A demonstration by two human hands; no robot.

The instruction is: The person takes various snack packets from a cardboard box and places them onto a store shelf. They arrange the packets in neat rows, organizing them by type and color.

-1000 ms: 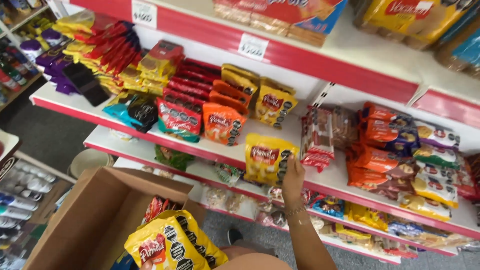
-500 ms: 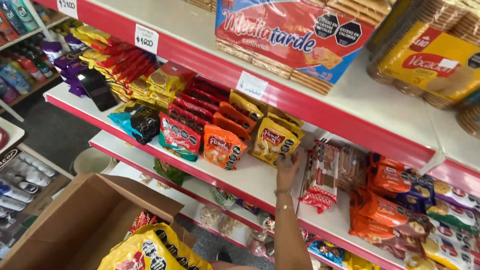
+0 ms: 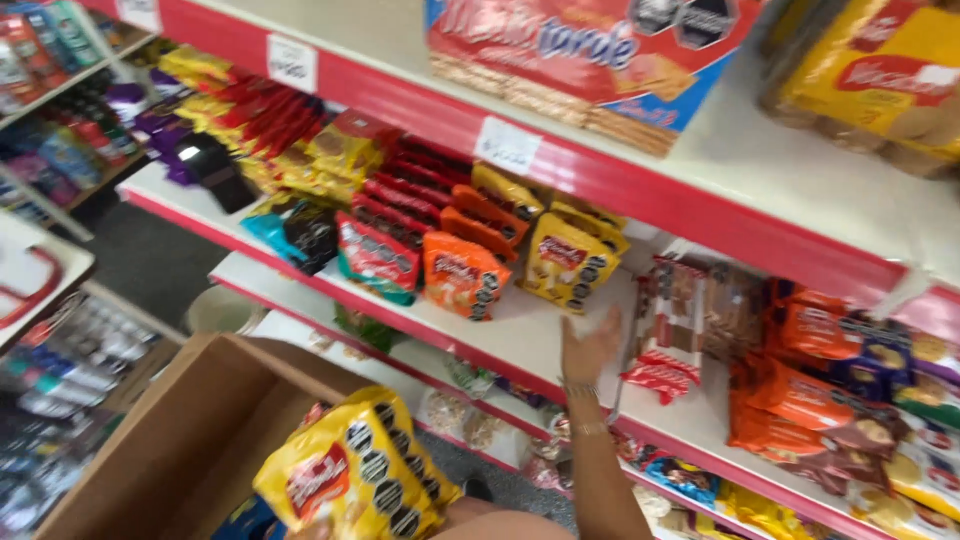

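My right hand (image 3: pixel 590 345) is raised in front of the middle shelf (image 3: pixel 520 335), fingers spread and holding nothing. It hangs just below and right of a yellow snack bag (image 3: pixel 570 262) standing at the front of a row. A wrist bracelet shows on that arm. Low in the view, another yellow snack bag (image 3: pixel 355 478) with black octagon marks sits over the edge of an open cardboard box (image 3: pixel 170 450). My left hand is hidden; only a bit of bare arm (image 3: pixel 500 525) shows beside that bag.
Orange (image 3: pixel 462 275), red and teal (image 3: pixel 375 258) snack bags stand to the left of the yellow row. Hanging red-and-white packs (image 3: pixel 665 335) and orange packets (image 3: pixel 800 395) fill the right. Cracker boxes (image 3: pixel 590 60) sit on the top shelf. Bottles (image 3: pixel 60 370) line a rack at left.
My right hand carried a yellow bag up to the middle shelf, set it in its row and let go. The hand has dropped back slightly, open.
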